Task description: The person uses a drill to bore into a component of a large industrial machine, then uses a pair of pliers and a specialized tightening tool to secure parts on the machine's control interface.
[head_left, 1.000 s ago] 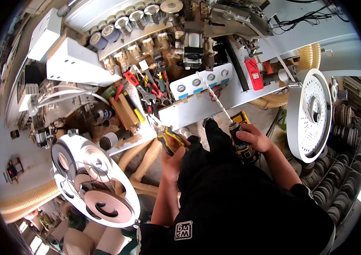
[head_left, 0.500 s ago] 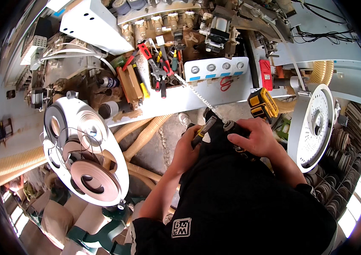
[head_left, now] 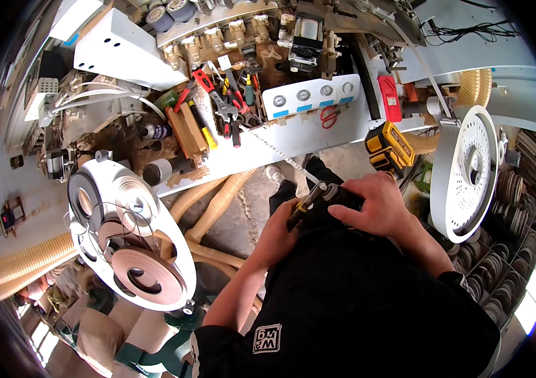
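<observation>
My left hand (head_left: 279, 233) is closed around a hand tool with a yellow-and-black handle (head_left: 297, 214) and a grey metal end; it looks like pliers. Its metal end lies against the black chuck of a cordless drill. My right hand (head_left: 375, 205) is wrapped over the drill's dark body, which it partly hides. Beyond the hand, the drill's yellow-and-black battery (head_left: 391, 150) shows. A long, pale spiral drill bit (head_left: 280, 155) runs from the chuck up and left toward the bench edge.
Ahead is a white bench (head_left: 227, 160) with wrenches (head_left: 225, 112), a yellow-handled tool (head_left: 208, 135), red scissors (head_left: 329, 117) and a gauge panel (head_left: 312, 96). Machine reels stand left (head_left: 145, 277) and right (head_left: 470, 173). Beige hoses (head_left: 221, 205) cross the floor.
My left hand has brought the yellow-and-black tool closer to the drill chuck. The drill and bit have swung slightly left and down, while the whole view has shifted a little.
</observation>
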`<act>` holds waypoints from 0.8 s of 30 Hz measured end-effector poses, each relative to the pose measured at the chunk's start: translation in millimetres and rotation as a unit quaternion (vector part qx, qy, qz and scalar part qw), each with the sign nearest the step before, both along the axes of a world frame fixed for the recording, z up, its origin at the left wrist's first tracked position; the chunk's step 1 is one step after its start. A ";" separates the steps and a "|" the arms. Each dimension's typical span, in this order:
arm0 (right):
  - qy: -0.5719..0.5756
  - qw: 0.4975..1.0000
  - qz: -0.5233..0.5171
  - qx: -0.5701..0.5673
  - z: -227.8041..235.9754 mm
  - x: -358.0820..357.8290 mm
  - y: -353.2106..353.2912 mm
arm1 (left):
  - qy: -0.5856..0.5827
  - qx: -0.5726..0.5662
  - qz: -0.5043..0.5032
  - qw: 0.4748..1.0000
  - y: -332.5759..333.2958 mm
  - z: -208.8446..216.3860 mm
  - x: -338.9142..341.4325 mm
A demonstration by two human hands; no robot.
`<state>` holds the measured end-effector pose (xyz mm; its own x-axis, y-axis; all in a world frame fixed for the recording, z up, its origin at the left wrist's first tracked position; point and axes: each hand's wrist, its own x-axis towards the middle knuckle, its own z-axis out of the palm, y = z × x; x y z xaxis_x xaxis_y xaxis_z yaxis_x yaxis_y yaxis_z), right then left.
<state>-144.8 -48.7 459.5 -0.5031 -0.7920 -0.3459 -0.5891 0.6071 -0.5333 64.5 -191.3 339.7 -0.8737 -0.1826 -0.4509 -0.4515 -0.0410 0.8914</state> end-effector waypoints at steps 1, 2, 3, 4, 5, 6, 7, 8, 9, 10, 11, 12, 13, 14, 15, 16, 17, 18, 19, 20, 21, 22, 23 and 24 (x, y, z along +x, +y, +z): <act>0.000 1.000 0.002 0.001 -0.1 0.1 1.4 | -0.006 0.015 -0.002 1.000 -0.8 -0.9 1.8; 0.003 1.000 0.005 -0.007 -1.0 1.2 3.5 | -0.013 0.031 -0.003 0.999 -1.9 -1.1 3.0; 0.008 1.000 0.008 -0.016 -2.4 1.5 5.1 | -0.023 0.028 -0.017 0.999 -4.3 1.3 2.4; 0.012 1.000 0.012 -0.026 -3.2 1.6 6.6 | -0.033 0.024 -0.031 0.999 -6.9 5.4 1.2; 0.008 1.000 0.010 -0.026 -3.0 1.2 7.9 | -0.043 0.021 -0.044 0.998 -8.3 7.9 0.0; 0.003 1.000 0.009 -0.027 -2.6 1.2 9.0 | -0.042 0.046 -0.045 0.997 -8.4 8.6 0.3; -0.002 1.000 0.008 -0.027 -2.5 1.2 10.1 | -0.041 0.070 -0.045 0.996 -8.5 9.2 0.8; -0.007 0.999 0.007 -0.032 -3.2 1.3 11.8 | -0.039 0.095 -0.045 0.994 -8.6 10.0 1.5; -0.011 0.999 0.005 -0.037 -4.3 0.8 13.9 | -0.040 0.110 -0.042 0.992 -8.2 10.7 2.0; -0.016 0.999 0.004 -0.042 -5.3 0.7 15.1 | -0.041 0.126 -0.040 0.990 -7.4 11.7 2.6; -0.022 0.999 0.001 -0.036 -6.1 0.4 15.3 | -0.042 0.141 -0.037 0.988 -6.8 12.4 3.0; -0.029 0.999 -0.002 -0.029 -6.7 -0.3 15.2 | -0.028 0.124 -0.040 0.991 -6.0 9.9 3.5; -0.036 0.999 -0.005 -0.021 -7.0 -0.5 15.3 | -0.014 0.107 -0.042 0.993 -5.1 5.3 4.5; -0.031 0.999 -0.005 -0.015 -6.5 -0.3 15.4 | 0.000 0.089 -0.044 0.995 -4.7 2.8 5.0; -0.023 1.000 -0.005 -0.011 -5.1 -0.7 15.7 | 0.001 0.064 -0.050 0.997 -6.1 5.4 3.0; -0.016 1.000 -0.005 -0.006 -3.7 -1.2 15.8 | 0.001 0.040 -0.056 0.998 -9.0 10.5 0.5; -0.009 1.000 -0.002 -0.004 -2.1 -1.7 15.6 | 0.001 0.015 -0.061 0.998 -12.0 14.8 -1.9; -0.005 1.000 0.001 -0.002 -0.4 -1.3 15.0 | -0.005 0.008 -0.072 0.997 -15.1 17.8 -2.8; 0.000 1.000 0.004 0.001 0.3 -0.5 14.6 | -0.012 0.001 -0.082 0.997 -18.6 20.2 -3.7; 0.007 1.000 0.003 -0.004 -0.9 1.0 14.6 | -0.019 -0.006 -0.092 0.996 -20.6 21.4 -3.3; 0.016 1.000 0.002 -0.009 -2.2 1.9 14.8 | -0.016 0.003 -0.090 0.996 -20.9 21.1 -1.9; 0.026 1.000 0.001 -0.015 -2.7 2.3 14.7 | -0.014 0.012 -0.089 0.996 -20.3 20.0 0.8; 0.017 1.000 -0.005 -0.008 -1.2 2.0 13.8 | -0.011 0.021 -0.087 0.996 -20.2 19.7 2.0; 0.007 1.000 -0.011 0.000 0.0 2.5 12.8 | -0.019 0.015 -0.093 0.995 -20.9 21.1 2.0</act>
